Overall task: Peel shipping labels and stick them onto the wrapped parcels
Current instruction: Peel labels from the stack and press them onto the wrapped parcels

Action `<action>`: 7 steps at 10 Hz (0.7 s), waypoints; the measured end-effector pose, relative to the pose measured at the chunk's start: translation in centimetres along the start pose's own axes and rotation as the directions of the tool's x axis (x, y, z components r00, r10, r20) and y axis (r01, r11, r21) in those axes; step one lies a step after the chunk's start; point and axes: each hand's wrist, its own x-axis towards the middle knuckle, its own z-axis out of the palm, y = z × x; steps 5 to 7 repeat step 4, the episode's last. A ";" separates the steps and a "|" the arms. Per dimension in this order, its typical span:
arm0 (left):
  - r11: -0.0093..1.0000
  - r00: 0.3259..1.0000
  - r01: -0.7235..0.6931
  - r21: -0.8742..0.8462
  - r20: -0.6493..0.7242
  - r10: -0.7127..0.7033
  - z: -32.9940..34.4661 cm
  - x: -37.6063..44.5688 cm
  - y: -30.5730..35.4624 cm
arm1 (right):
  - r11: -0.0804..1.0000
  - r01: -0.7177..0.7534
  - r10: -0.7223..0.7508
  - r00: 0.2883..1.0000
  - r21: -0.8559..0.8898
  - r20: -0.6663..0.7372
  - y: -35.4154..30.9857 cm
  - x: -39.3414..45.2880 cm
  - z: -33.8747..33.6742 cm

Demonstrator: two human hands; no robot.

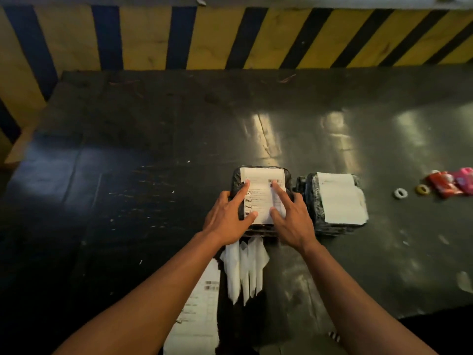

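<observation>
I am pressing both open hands, left hand (225,216) and right hand (294,219), flat on the label (263,193); its long axis is running away from me along the parcel (236,183), gripping nothing.

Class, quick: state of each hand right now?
Left hand: open, fingers spread, pressing the label onto the parcel.
Right hand: open, fingers pressing the same label.

table (153,149): dark grey-black, glossy | wall (153,37): yellow with blue stripes at left, slanted black stripes at right | parcels (311,201): black wrap | label (261,196): white, black print and barcode | paper strips (245,270): white | rings (400,193): one white, one yellow | packets (450,184): red, pink
</observation>
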 end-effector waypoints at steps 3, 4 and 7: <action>0.995 0.996 0.082 -0.056 0.030 -0.081 2.0 1.2 1.6 | 0.997 -0.041 0.053 0.979 -0.065 0.197 2.1 0.9 -1.7; 0.993 0.994 0.112 -0.049 -0.010 -0.112 0.2 0.1 0.2 | 0.998 -0.025 0.033 0.989 -0.053 0.147 1.6 -0.3 -3.0; 0.993 0.994 0.112 -0.049 -0.010 -0.112 0.2 0.1 0.2 | 0.998 -0.025 0.033 0.989 -0.053 0.147 1.6 -0.3 -3.0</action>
